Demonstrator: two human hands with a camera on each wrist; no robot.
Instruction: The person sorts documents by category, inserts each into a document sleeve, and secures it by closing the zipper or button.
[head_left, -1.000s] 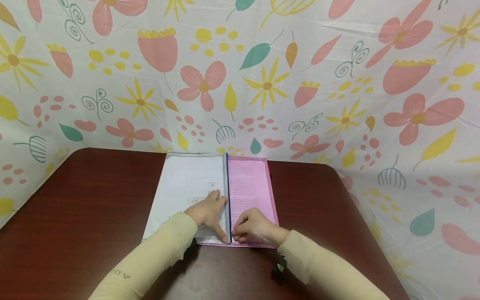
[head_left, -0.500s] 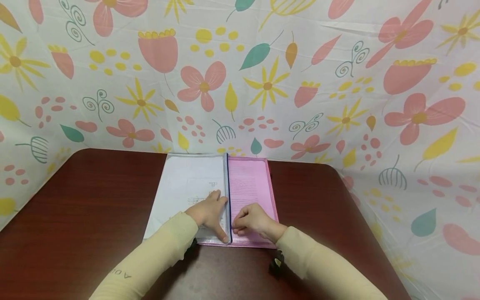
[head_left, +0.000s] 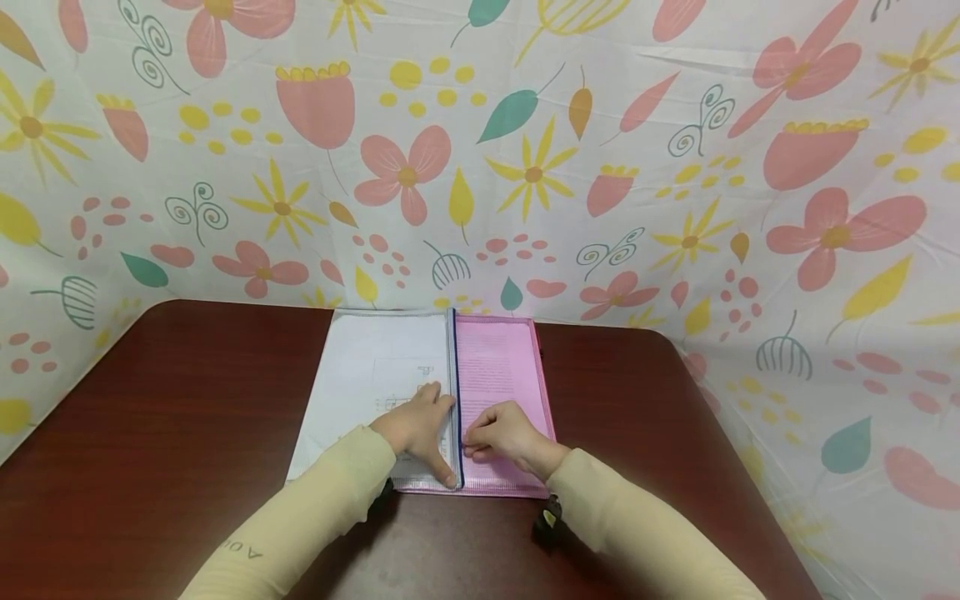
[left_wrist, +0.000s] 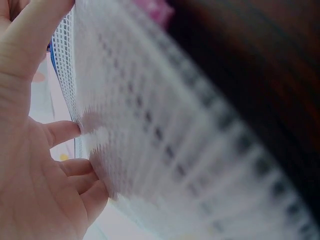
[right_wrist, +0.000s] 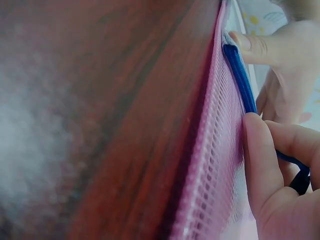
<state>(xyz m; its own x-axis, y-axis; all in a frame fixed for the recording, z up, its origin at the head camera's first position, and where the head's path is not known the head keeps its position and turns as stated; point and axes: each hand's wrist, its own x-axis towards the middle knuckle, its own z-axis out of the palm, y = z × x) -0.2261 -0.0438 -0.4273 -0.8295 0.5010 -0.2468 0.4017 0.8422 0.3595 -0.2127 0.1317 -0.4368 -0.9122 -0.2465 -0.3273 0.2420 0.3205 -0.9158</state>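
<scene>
A clear mesh zip pouch (head_left: 360, 350) with printed paper inside lies partly over a pink mesh zip pouch (head_left: 525, 358). The blue zipper (right_wrist: 241, 77) runs along the clear pouch's right side. My left hand (head_left: 418, 425) rests on the clear pouch with fingers spread, its thumb at the near end of the zipper; the left wrist view has the palm (left_wrist: 40, 170) beside the mesh. With thumb and index finger, my right hand (head_left: 510, 437) pinches the zipper pull, whose blue cord (right_wrist: 295, 162) shows between the fingers. The slider itself is hidden by the fingertips.
Both pouches lie on a dark red-brown wooden table (head_left: 210, 400), close to its far edge. Behind it hangs a white cloth (head_left: 480, 183) printed with flowers and leaves.
My right hand has slid a short way along the blue zipper, away from the near edge of the pouch. My left hand has stayed in place.
</scene>
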